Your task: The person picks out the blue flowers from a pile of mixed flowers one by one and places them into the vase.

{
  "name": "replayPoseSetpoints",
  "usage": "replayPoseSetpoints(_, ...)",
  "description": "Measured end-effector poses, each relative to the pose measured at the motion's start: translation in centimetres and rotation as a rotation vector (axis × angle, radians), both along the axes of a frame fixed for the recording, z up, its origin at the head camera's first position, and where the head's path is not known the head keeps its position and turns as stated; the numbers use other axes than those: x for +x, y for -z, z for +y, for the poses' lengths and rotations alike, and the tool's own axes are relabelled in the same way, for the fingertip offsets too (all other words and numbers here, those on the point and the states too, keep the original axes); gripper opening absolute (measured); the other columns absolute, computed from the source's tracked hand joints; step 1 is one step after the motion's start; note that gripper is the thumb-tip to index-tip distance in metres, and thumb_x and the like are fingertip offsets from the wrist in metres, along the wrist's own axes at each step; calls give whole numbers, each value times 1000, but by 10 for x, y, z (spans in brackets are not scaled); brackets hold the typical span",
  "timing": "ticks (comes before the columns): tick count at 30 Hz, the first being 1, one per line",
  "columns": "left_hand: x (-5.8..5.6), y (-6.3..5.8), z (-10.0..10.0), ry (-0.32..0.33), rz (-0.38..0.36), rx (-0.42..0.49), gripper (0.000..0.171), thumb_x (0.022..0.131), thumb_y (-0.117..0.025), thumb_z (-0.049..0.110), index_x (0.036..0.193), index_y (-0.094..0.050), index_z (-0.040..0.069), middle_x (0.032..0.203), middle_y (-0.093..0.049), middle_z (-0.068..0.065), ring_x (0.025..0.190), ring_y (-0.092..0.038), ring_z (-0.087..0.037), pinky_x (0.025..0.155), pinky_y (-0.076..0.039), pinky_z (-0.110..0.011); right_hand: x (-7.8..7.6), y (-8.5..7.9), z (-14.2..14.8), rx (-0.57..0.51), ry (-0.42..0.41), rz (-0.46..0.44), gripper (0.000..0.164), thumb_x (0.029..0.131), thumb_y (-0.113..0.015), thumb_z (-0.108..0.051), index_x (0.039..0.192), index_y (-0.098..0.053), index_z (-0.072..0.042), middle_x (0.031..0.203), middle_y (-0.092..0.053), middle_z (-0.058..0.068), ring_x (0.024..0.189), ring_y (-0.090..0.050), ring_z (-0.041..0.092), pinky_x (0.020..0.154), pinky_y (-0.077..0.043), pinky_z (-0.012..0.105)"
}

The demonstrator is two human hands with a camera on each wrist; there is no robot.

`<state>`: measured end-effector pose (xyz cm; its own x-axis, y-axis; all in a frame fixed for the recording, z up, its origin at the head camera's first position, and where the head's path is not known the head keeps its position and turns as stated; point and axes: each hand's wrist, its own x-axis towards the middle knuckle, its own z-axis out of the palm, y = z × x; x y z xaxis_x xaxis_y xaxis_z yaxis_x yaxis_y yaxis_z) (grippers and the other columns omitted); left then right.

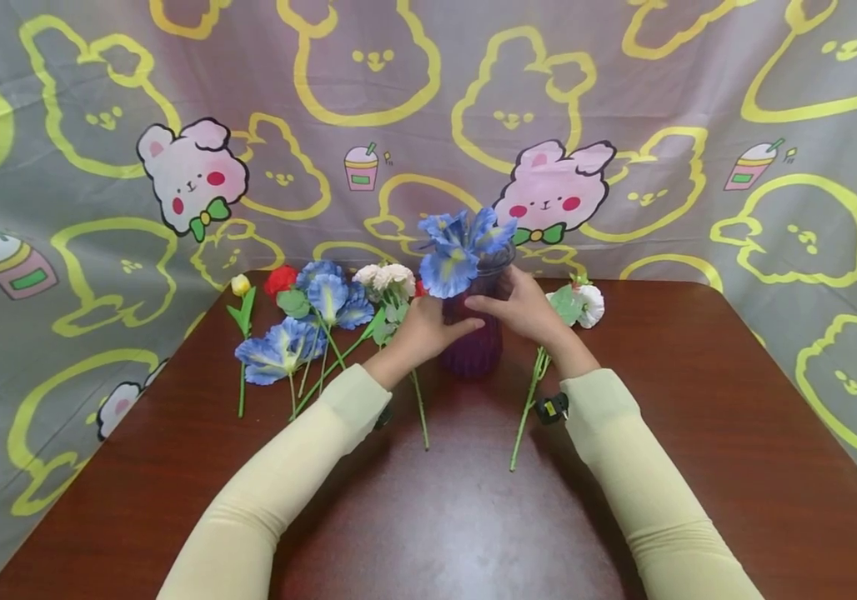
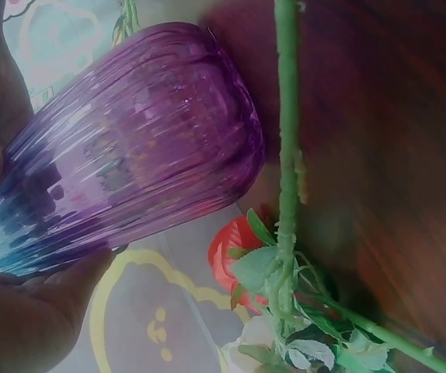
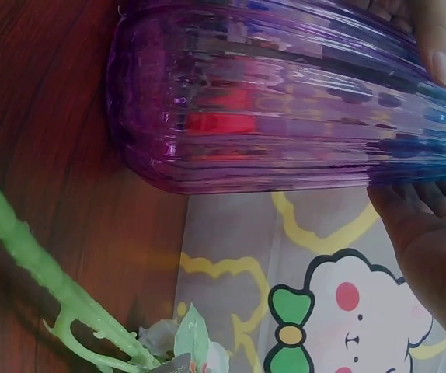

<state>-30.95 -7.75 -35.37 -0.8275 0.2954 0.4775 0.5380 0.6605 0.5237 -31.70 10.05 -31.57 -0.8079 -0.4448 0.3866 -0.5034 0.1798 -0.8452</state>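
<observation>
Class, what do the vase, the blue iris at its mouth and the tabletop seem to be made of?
Vase: glossy, see-through glass or clear plastic; highlights streak its ribbed wall.
Blue iris: probably matte fabric; its thin, ruffled petals show no shine.
Tabletop: wood or wood-look laminate, satin; reddish-brown, with a soft, blurred glare.

Both hands (image 1: 426,329) (image 1: 524,308) nr e/o, arms (image 1: 323,433) fwd.

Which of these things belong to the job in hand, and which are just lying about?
Job:
vase
blue flower at its rim

Lying about, perhaps for later:
tulip
other blue flowers
red flowers
cream flowers
white flower
</observation>
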Motion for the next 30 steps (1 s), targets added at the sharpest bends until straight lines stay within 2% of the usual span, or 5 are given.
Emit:
replayPoseSetpoints(10, -3, -5, -9, 80, -16, -7, 77, 72, -66, 50, 133, -35, 15, 126, -47, -1, 113, -43, -10, 92, -35, -27, 1, 0, -4, 33, 17, 46, 59, 78, -69, -17, 129, -40, -11, 116, -53, 5, 102, -53, 16, 84, -43, 30)
replayPoseSetpoints(13, -3, -8, -14, 99, -37, -45, 76, 73, -65, 50, 133, -36, 13, 123, -49, -3, 109, -46, -12, 89, -37, -28, 2, 0, -2, 48, 39, 45, 58, 78, -69, -19, 128, -41, -11, 113, -54, 4, 100, -53, 17, 83, -44, 30)
replayPoseSetpoints(18, 1, -9, -27, 1, -186, -110, 68, 73, -61, 55, 116, -50, 4, 104, -59, -13, 92, -56, -23, 75, -45, -35, 2, 1, 0, 53, 41, 30, 57, 78, -68, -19, 128, -41, -12, 112, -54, 5, 99, -54, 16, 82, -44, 30)
replayPoseSetpoints(23, 3, -7, -47, -35, -294, -115, 68, 75, -60, 53, 125, -47, 8, 114, -56, -11, 101, -54, -22, 80, -44, -37, 2, 1, -1, 59, 47, 23, 56, 78, -68, -20, 127, -42, -11, 112, -55, 4, 99, -54, 16, 82, -44, 29)
replayPoseSetpoints(30, 9, -8, -87, -115, -253, -135, 60, 77, -60, 50, 119, -54, 7, 108, -60, -8, 92, -58, -19, 77, -46, -35, 3, 0, -1, 60, 60, 12, 56, 77, -69, -20, 126, -43, -10, 113, -55, 4, 100, -53, 14, 83, -43, 28)
